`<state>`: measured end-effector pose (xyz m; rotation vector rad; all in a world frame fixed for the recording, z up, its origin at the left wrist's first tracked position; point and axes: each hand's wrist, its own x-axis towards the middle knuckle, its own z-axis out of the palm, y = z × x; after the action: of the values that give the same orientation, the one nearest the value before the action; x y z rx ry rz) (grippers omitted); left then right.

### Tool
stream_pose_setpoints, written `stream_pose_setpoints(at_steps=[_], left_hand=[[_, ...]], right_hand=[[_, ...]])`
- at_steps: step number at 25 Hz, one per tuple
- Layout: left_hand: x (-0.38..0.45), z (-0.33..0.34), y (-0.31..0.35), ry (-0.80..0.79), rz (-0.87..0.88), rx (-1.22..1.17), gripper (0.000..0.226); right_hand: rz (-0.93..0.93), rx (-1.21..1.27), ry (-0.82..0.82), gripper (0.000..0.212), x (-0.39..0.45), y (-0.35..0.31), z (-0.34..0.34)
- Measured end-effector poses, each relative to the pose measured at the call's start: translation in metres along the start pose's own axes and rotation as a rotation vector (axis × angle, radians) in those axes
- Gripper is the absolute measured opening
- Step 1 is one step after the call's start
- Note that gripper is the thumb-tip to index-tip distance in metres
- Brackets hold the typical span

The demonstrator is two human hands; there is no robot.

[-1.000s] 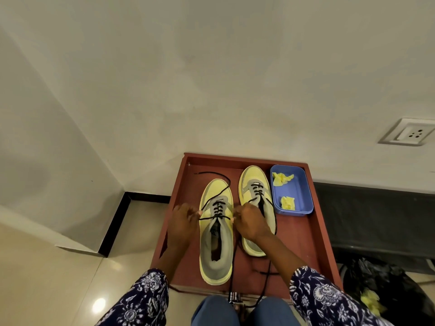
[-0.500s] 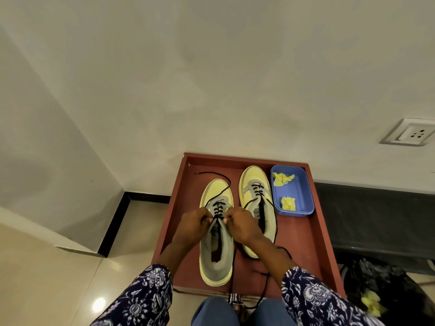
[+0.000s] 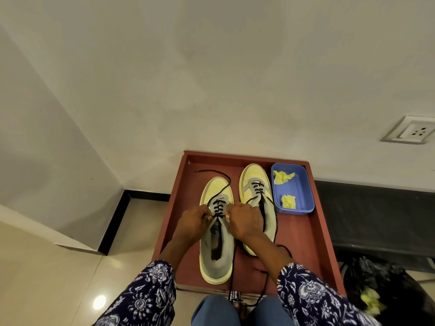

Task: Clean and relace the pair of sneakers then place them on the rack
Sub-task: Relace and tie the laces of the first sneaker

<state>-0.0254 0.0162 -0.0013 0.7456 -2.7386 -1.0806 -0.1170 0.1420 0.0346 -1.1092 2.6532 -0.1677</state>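
Observation:
Two yellow and grey sneakers stand side by side in a red-brown wooden tray (image 3: 313,243), toes towards the wall. The left sneaker (image 3: 216,262) is partly laced with a black lace (image 3: 217,182) whose one end trails past its toe. My left hand (image 3: 194,222) and my right hand (image 3: 243,221) sit close together over its tongue, each pinching the lace at the eyelets. The right sneaker (image 3: 255,182) has a black lace hanging loose down its side and over the tray's front.
A blue plastic tub (image 3: 299,187) holding two yellow crumpled cloth pieces stands in the tray's far right corner. A wall socket (image 3: 412,130) is on the right wall. A black bag (image 3: 386,283) with yellow scraps lies on the floor to the right.
My hands have drawn in from either side of the left sneaker and now meet over its laces. The lace that was stretched straight between them is no longer taut.

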Motion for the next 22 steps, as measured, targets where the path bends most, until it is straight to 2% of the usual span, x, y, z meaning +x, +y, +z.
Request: stream_pose_setpoints(at_steps=[11,15,18,22], left_hand=[[0.001,-0.002,-0.001,-0.044,0.0,0.053,0.017],[-0.002,0.0,-0.004,-0.123,0.022,0.084,0.019],[-0.004,0.0,-0.011,-0.158,0.013,0.133,0.02],[-0.009,-0.001,-0.017,-0.121,0.046,0.115,0.021]], right_hand=[[0.113,-0.065,-0.027,0.022,-0.001,-0.004,0.004],[0.153,-0.03,-0.051,0.022,-0.002,-0.007,0.006],[0.125,-0.004,-0.097,0.025,-0.003,-0.008,0.006],[0.059,0.015,-0.17,0.026,-0.005,-0.003,0.005]])
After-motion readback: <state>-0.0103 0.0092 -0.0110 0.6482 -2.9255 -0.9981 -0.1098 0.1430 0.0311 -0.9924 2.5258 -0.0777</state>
